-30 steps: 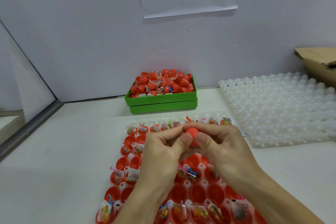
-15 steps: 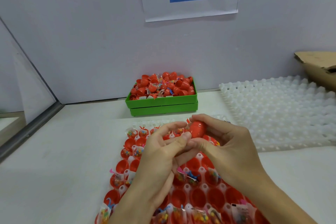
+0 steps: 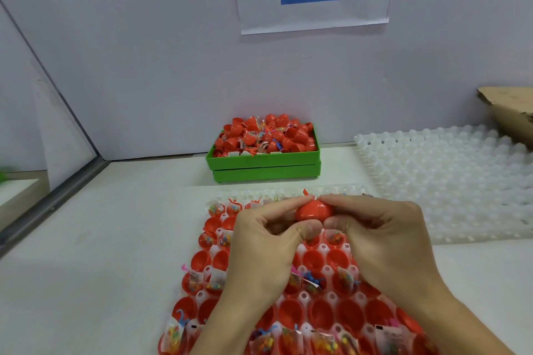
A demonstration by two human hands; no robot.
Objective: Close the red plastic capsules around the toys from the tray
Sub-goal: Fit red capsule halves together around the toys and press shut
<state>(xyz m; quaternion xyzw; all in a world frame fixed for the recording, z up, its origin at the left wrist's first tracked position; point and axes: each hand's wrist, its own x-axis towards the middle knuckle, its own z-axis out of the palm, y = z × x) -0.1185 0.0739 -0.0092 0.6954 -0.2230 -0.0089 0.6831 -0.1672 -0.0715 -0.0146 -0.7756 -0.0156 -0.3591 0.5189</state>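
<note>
Both yr hands pinch one red capsule (image 3: 313,210) above the tray (image 3: 326,291): left hand (image 3: 268,242) on its left end, right hand (image 3: 383,236) on right. Long axis runs left-right, so squeeze inward.

Two hands (image 3: 326,245), one held capsule (image 3: 313,210), two trays (image 3: 450,181), one green box (image 3: 264,166).

A single head-worn camera looks forward and down across the white bench (image 3: 95,253). It sits close above the left hand (image 3: 259,251) and right hand (image 3: 383,242), with the grey back wall (image 3: 173,52) beyond them.
</note>
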